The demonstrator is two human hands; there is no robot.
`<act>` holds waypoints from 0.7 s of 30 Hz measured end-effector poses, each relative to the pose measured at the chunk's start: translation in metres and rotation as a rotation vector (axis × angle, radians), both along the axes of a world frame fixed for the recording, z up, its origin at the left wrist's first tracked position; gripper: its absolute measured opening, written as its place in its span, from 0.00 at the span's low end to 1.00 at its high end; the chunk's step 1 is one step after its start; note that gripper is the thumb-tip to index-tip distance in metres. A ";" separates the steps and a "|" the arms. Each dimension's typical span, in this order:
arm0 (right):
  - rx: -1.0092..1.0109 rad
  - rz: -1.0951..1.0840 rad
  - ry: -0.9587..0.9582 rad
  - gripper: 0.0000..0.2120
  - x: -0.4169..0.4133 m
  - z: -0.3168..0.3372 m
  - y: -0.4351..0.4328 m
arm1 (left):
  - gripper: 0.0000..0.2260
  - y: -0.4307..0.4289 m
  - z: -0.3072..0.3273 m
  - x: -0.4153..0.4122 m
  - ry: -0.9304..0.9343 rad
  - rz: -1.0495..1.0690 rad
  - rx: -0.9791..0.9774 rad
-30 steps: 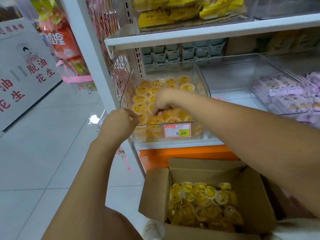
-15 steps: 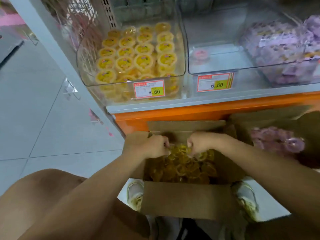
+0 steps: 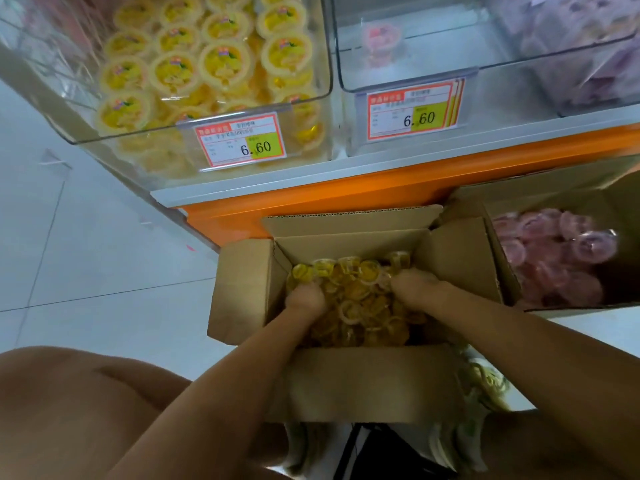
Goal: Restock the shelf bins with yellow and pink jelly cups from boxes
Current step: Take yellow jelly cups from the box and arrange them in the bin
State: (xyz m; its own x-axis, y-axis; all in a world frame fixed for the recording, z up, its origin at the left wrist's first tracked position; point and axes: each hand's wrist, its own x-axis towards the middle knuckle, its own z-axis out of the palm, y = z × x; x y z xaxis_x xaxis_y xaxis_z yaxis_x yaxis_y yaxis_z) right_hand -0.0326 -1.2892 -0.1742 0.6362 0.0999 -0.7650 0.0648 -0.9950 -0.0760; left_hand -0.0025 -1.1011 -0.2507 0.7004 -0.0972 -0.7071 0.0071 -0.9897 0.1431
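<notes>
Down in the open cardboard box [image 3: 242,289], the left hand [image 3: 306,299] and the right hand [image 3: 414,285] both reach in knuckles-up. Their fingers are curled into the heap and grasp the yellow jelly cups [image 3: 360,299], though the fingertips are buried. These cups lie jumbled, rims and bases pointing every way, clear plastic over amber jelly. The box stands on the pale tiled floor [image 3: 69,237] with all four corrugated flaps folded outward. The near flap hides the front of the heap.

Just beside it on the right, touching flap to flap, a second box [image 3: 561,192] holds pink jelly cups [image 3: 554,258], tumbled the same way.

Beyond both boxes runs the shelf's orange base [image 3: 381,188]. On the shelf above it, a clear bin [image 3: 138,140] runs back from the edge, its long axis pointing away from the person. It is packed with stocked yellow cups [image 3: 225,60], round, lids up, in rows. A price tag [image 3: 242,140] reading 6.60 is clipped to its front. The neighbouring clear bin [image 3: 408,77] holds one pink cup [image 3: 381,39] near the back and bears a similar tag [image 3: 415,110]. Farther right lie blurred purple packets [image 3: 588,46].
</notes>
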 end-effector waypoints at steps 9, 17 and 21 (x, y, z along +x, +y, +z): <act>0.128 -0.125 -0.027 0.09 0.017 0.015 -0.017 | 0.23 -0.017 -0.008 0.006 0.069 0.035 -0.050; 0.219 -0.129 0.110 0.13 0.035 0.073 -0.034 | 0.09 0.009 0.052 0.035 0.493 0.218 -0.159; 0.354 -0.157 0.135 0.16 0.041 0.120 -0.032 | 0.11 0.021 0.120 0.051 0.557 0.161 -0.391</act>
